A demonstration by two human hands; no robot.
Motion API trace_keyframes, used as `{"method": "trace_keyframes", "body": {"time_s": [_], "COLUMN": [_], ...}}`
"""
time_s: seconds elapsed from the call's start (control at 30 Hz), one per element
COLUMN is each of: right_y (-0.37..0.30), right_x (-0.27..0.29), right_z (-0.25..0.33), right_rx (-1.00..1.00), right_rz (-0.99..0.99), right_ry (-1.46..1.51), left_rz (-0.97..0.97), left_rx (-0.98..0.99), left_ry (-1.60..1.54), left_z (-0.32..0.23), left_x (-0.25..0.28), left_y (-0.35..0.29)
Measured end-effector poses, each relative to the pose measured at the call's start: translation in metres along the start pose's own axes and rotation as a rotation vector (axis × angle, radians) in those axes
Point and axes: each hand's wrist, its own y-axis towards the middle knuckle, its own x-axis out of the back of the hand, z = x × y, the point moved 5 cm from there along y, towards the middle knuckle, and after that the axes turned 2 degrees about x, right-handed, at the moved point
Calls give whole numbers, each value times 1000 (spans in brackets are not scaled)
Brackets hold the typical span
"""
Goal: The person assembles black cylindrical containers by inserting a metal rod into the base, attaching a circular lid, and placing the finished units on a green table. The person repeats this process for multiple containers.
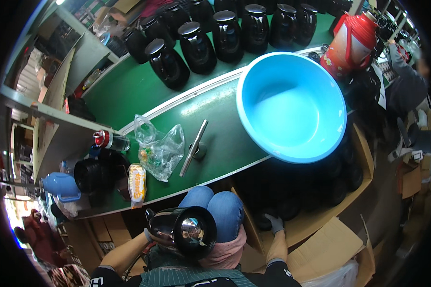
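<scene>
Two gloved hands at work at bottom centre of the frame: left hand closed around a glossy black jug body held in the lap, its open mouth showing a shiny silver inner; right hand reaching down to lower right into a cardboard box of dark parts, fingers curled, grip on anything not discernible. Judged as an assembly step, fetching the next part for the held jug; next move likely calls for lifting one piece clear and seating it squarely. Just beyond the knees, a green counter with a snack packet, a crumpled clear bag and a metal bar. Further right, a large blue basin. Furthest, a row of black jugs along the top and a red flask at upper right, in a cluttered workshop.
</scene>
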Motion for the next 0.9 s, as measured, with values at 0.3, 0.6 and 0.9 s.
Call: {"method": "trace_keyframes", "body": {"time_s": [0.3,0.6,0.9], "right_y": [-75,-277,-195], "right_x": [26,-72,-200], "right_z": [68,339,434], "right_rx": [38,575,716], "right_rz": [-151,261,-202], "right_ry": [-162,572,-373], "left_rz": [-4,0,-8], "left_rx": [-44,-69,-74], "left_ry": [-59,-79,-117], "left_z": [4,5,-3], "left_x": [-1,-1,2], "left_y": [9,14,20]}}
